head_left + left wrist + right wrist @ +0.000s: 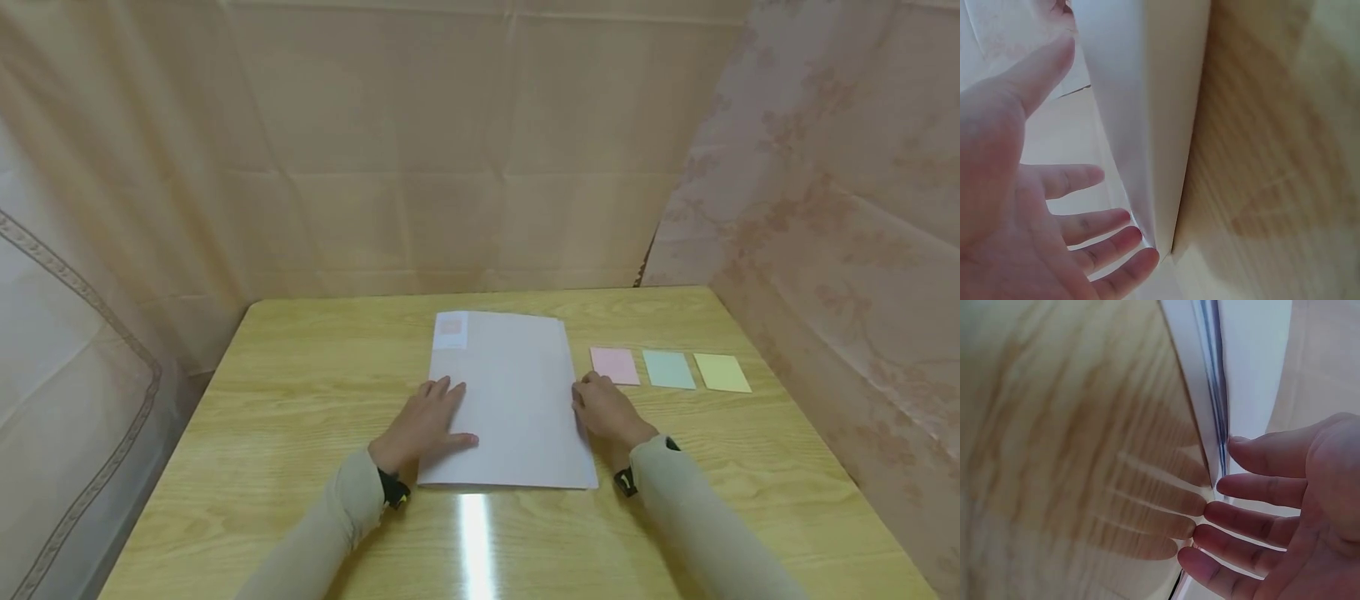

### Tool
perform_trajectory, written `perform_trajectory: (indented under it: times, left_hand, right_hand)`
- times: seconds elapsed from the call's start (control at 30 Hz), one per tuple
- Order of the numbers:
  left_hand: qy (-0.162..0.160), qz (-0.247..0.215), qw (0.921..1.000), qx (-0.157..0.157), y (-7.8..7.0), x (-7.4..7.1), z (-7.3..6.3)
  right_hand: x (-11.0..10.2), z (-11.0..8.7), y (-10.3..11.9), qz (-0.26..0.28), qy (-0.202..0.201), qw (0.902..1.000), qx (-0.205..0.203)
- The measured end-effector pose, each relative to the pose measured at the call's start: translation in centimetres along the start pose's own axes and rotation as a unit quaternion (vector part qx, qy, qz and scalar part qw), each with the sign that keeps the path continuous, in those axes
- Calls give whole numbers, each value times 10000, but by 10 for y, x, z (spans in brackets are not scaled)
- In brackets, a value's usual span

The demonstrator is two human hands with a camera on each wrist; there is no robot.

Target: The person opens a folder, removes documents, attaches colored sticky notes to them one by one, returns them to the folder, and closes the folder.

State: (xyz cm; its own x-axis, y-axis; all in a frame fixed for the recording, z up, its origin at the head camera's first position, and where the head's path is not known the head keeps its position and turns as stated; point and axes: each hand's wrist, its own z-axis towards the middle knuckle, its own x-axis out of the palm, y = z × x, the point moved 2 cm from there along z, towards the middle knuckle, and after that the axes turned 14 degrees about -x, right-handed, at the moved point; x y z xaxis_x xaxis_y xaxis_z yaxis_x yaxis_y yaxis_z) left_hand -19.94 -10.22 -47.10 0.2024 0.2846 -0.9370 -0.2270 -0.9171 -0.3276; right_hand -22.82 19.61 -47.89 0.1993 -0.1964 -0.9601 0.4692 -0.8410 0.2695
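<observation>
A white file folder [517, 400] lies flat on the table, with a small label [450, 330] at its top left corner. My left hand [427, 422] is over the folder's left side, fingers and thumb spread. The left wrist view shows that hand [1029, 187] beside the folder's thick spine [1169, 125]. At the right edge is my right hand [609, 410]. In the right wrist view, the thumb and index finger of this hand [1272, 512] reach the folder's layered edge [1213, 381], the other fingers extended low near the tabletop.
Pink [615, 366], green [669, 369] and yellow [722, 372] sticky notes lie in a row right of the folder. The wood-grain table [300, 358] has a beige curtain [450, 150] behind it and a patterned cloth [847, 250] along its right side.
</observation>
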Motion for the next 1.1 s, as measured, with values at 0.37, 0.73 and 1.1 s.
perform_trajectory:
  times: [0.37,0.73,1.1]
  left_hand:
    - [212,89,9997,98,-6,7,-17]
    - [330,413,9980,352,-12,7,-31]
    - [506,536,9961,487,-22,10,-38]
  right_hand:
    - [6,-4,-1,-93,-126,9998,-136]
    - [5,-3,-2,-157,-221,9994,-212]
    - [6,-5,-3,-197,-262,9993,-193]
